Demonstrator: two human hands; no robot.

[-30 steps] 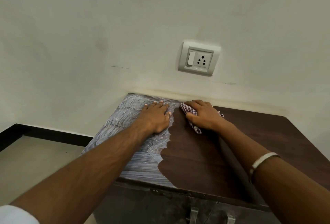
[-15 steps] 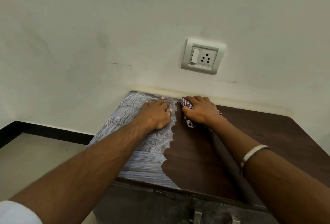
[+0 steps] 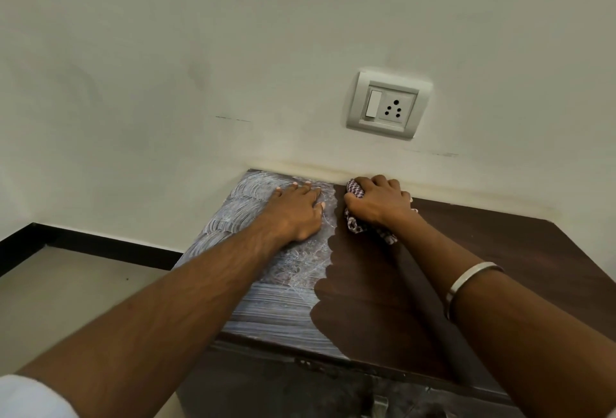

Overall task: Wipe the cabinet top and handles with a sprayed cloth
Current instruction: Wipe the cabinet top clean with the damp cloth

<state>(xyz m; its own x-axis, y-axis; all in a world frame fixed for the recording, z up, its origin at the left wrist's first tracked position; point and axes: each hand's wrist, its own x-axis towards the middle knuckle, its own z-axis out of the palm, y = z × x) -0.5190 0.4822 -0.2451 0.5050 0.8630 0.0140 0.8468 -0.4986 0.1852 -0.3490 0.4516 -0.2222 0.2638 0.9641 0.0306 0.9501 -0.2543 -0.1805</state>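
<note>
The dark brown wooden cabinet top (image 3: 500, 267) stands against the wall; its left part is grey with streaky dust, its right part is clean and dark. My right hand (image 3: 380, 202) is shut on a bunched red-and-white checked cloth (image 3: 355, 224), pressed on the top close to the back edge at the wall. Flat on the dusty part, just left of the cloth, lies my left hand (image 3: 296, 211) with fingers spread and nothing in it. A scalloped line between the hands divides dust from clean wood. A metal handle (image 3: 380, 406) barely shows at the bottom edge.
A white switch and socket plate (image 3: 388, 104) sits on the wall above the cabinet. Beige floor (image 3: 66, 301) with a black skirting lies to the left. A silver bangle (image 3: 466, 281) circles my right wrist.
My right hand has pushed the cloth away from me up to the back edge at the wall. My left hand slid slightly farther back too. The view tilted up a little.
</note>
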